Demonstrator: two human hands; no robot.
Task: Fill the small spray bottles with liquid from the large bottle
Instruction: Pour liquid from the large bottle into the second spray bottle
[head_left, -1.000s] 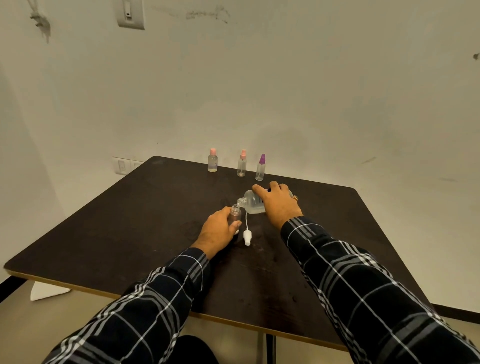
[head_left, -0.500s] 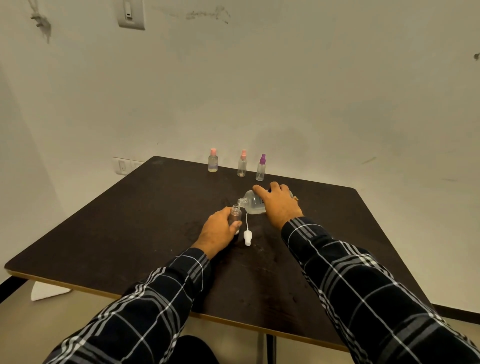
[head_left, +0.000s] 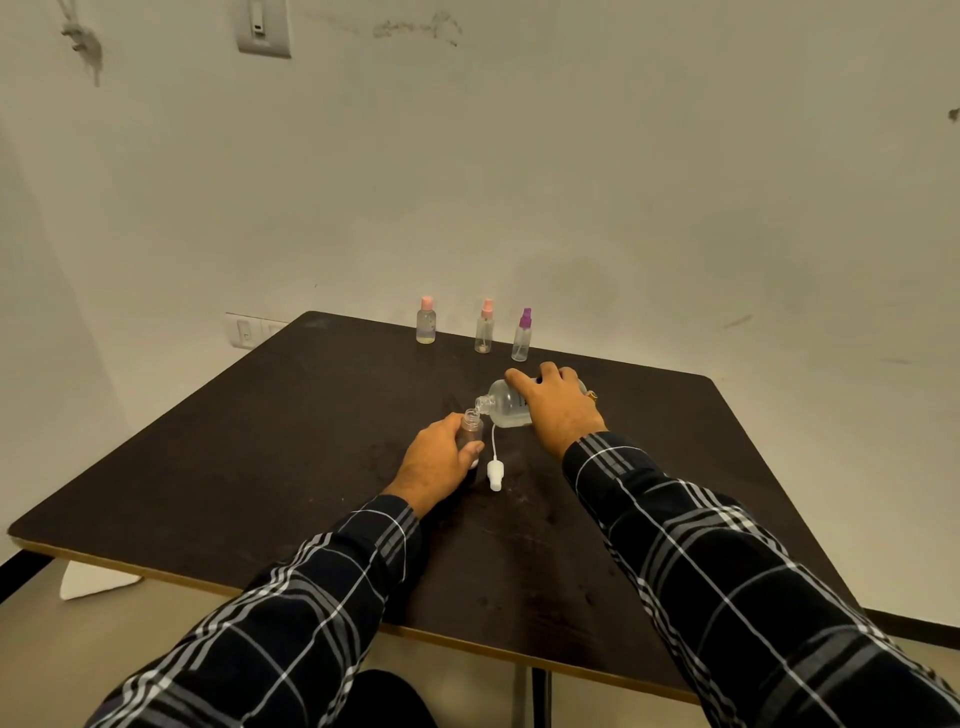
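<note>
My right hand (head_left: 558, 410) grips the large clear bottle (head_left: 504, 406), tipped on its side with its open neck pointing left over a small uncapped bottle (head_left: 471, 427). My left hand (head_left: 439, 460) holds that small bottle upright on the dark table (head_left: 260, 447). A white spray cap with its thin tube (head_left: 495, 470) lies on the table between my hands. Three capped small bottles stand in a row at the far edge: a pink-capped one (head_left: 426, 322), a pink-sprayer one (head_left: 484, 328) and a purple-sprayer one (head_left: 522, 338).
The table stands against a pale wall with a switch plate (head_left: 262, 26) high up and a socket (head_left: 244, 331) beside the far left corner. A white scrap (head_left: 93, 579) lies on the floor under the table's left edge.
</note>
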